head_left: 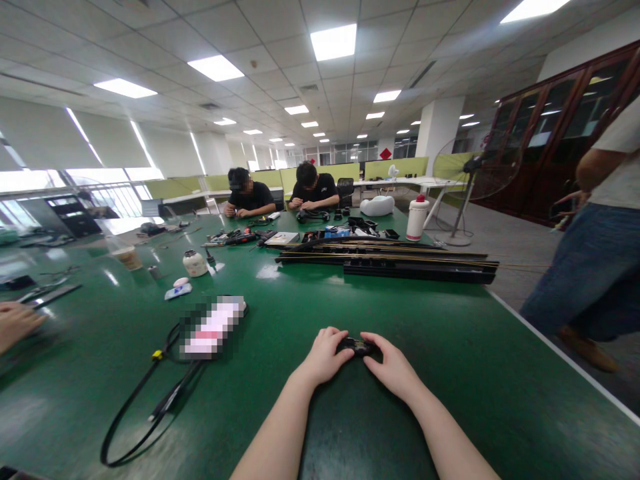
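Note:
A small dark object [357, 346] with some lighter detail on top lies between my two hands, low over the green table; its kind is too small to make out. My left hand [326, 355] grips its left end between thumb and fingers. At its right end, my right hand [391, 363] holds it the same way, thumb in front and fingers behind. The undersides of the fingers are hidden. Left of my hands, a phone with a blurred screen [214, 330] rests beside a looped black cable [113, 420] with a yellow tag.
Long black rails [420, 268] lie across the table ahead, with tools and small parts behind them. A white bottle [417, 220] stands at the right edge, a white jar [195, 264] at the left. Two people sit opposite; another person's hand [19, 325] rests far left. Someone stands at right.

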`<state>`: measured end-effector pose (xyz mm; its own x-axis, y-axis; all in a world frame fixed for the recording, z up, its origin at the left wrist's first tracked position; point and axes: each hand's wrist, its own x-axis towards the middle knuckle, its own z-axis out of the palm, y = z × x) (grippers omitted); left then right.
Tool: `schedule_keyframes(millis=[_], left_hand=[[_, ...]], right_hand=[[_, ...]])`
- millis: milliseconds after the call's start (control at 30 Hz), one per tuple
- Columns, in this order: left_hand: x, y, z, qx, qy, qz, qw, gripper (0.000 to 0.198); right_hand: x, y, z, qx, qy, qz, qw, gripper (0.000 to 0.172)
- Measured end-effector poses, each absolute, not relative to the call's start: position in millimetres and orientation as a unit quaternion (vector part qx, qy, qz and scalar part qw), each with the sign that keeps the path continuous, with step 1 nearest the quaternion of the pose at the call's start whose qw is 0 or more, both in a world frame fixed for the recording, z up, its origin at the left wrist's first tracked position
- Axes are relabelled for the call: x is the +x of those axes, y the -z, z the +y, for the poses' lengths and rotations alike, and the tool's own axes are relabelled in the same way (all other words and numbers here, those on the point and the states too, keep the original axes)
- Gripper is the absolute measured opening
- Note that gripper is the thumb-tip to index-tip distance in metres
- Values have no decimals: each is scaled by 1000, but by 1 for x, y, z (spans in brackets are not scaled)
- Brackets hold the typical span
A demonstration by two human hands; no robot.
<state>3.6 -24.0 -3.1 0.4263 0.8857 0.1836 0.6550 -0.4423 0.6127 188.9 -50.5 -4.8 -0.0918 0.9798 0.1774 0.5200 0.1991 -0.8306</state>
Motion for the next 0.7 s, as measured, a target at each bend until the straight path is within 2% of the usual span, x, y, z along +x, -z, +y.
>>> schedule_keyframes(millis=[233, 700], left_hand=[[3, 0, -27, 820, -243, 468, 222, 29], [2, 0, -25, 824, -248, 457, 224, 29]], right_hand=[[188, 3, -52, -555, -304, -675, 379, 46], [187, -2, -54, -557, -308, -673, 376, 44]])
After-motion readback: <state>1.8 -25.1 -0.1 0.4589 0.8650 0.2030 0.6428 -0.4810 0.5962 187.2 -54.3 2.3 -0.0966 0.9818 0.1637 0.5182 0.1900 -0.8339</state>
